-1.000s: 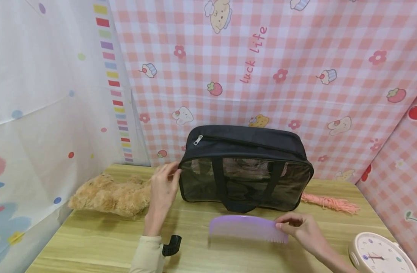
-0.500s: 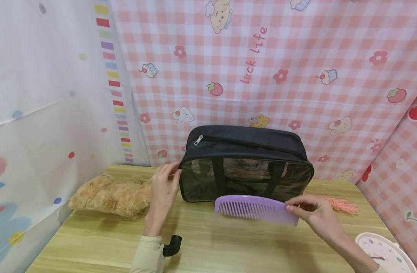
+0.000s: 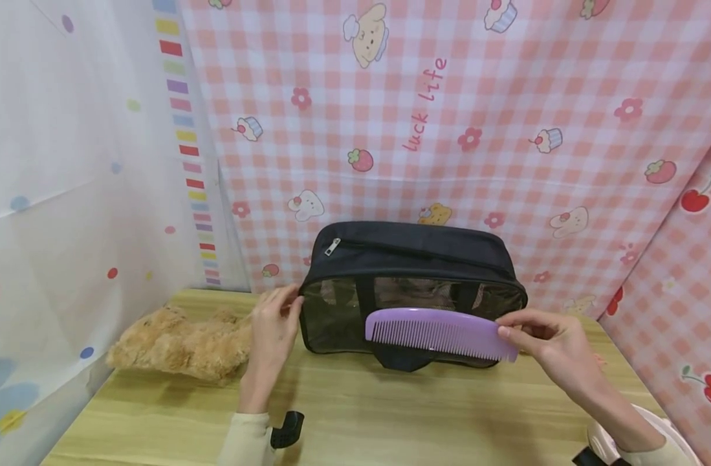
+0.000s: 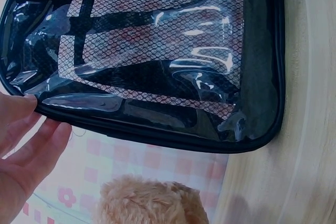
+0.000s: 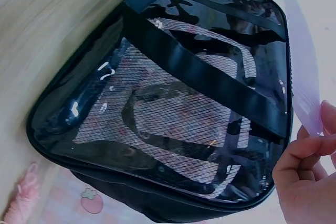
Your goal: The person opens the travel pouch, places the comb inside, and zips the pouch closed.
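A black zip bag (image 3: 410, 249) with a clear front panel and mesh stands upright at the back of the table. My left hand (image 3: 272, 330) pinches the bag's left edge, thumb in front and fingers behind, as the left wrist view shows. Between thumb and fingers, my right hand (image 3: 556, 343) holds one end of a purple comb (image 3: 437, 330), teeth downward. In the head view the comb overlaps the bag's front. Seen from the right wrist, the comb (image 5: 304, 61) is beside the bag's upper edge. The zip pull (image 3: 332, 246) sits at the left end of the bag's top.
A tan plush toy (image 3: 180, 346) lies to the left of my left hand. Pink yarn (image 5: 23, 192) lies right of the bag, mostly hidden by my right hand in the head view. A pale round clock (image 3: 602, 437) is at the front right, partly covered by my right forearm.
My right hand has lifted the comb up and slightly right, from over the tabletop to in front of the bag. My left hand keeps its place on the bag; the head view has tilted slightly.
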Motion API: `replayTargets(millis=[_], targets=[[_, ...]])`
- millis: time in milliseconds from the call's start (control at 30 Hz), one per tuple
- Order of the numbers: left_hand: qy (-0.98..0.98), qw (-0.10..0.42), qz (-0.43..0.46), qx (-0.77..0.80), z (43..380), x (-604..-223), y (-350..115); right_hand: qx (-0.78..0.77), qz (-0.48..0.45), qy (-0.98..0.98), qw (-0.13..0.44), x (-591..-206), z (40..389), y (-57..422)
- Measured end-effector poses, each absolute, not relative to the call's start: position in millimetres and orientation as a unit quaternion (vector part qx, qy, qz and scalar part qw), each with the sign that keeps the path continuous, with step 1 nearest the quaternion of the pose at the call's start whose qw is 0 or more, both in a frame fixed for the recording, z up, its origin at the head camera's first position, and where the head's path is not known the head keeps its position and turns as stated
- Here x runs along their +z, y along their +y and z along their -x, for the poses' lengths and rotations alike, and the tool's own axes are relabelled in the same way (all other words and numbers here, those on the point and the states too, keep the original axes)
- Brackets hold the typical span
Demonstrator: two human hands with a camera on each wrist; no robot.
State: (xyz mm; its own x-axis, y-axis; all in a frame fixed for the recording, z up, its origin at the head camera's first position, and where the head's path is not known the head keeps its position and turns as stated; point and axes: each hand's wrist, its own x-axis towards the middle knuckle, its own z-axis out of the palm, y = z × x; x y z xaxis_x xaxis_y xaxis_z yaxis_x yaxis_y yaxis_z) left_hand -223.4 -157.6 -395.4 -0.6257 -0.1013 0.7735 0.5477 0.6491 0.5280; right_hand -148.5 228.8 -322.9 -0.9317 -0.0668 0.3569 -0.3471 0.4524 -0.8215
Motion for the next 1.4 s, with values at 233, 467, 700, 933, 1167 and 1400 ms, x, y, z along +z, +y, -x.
replayTargets(millis=[233, 467, 700, 933, 1167, 1400], targets=[[-0.805, 0.408, 0.141, -0.406, 223.4, -394.6, -158.1, 0.509, -0.128, -0.836, 0.159, -305.6, 148.6, 229.8], [-0.802, 0.414, 0.145, -0.406, 224.7, -395.8, -157.1, 0.484, -0.128, -0.837, 0.219, -286.5, 153.7, 235.0], [-0.8, 0.413, 0.151, -0.408, 226.3, -396.3, -157.6, 0.47, -0.124, -0.838, 0.248, -279.3, 154.9, 236.6], [-0.803, 0.416, 0.154, -0.398, 226.0, -396.3, -159.4, 0.44, -0.147, -0.832, 0.305, -271.9, 162.7, 239.8], [-0.801, 0.419, 0.163, -0.395, 225.8, -394.9, -159.8, 0.438, -0.131, -0.832, 0.313, -272.3, 170.8, 246.7], [-0.803, 0.417, 0.161, -0.395, 225.1, -394.5, -160.8, 0.417, -0.126, -0.839, 0.326, -268.6, 180.6, 251.5]])
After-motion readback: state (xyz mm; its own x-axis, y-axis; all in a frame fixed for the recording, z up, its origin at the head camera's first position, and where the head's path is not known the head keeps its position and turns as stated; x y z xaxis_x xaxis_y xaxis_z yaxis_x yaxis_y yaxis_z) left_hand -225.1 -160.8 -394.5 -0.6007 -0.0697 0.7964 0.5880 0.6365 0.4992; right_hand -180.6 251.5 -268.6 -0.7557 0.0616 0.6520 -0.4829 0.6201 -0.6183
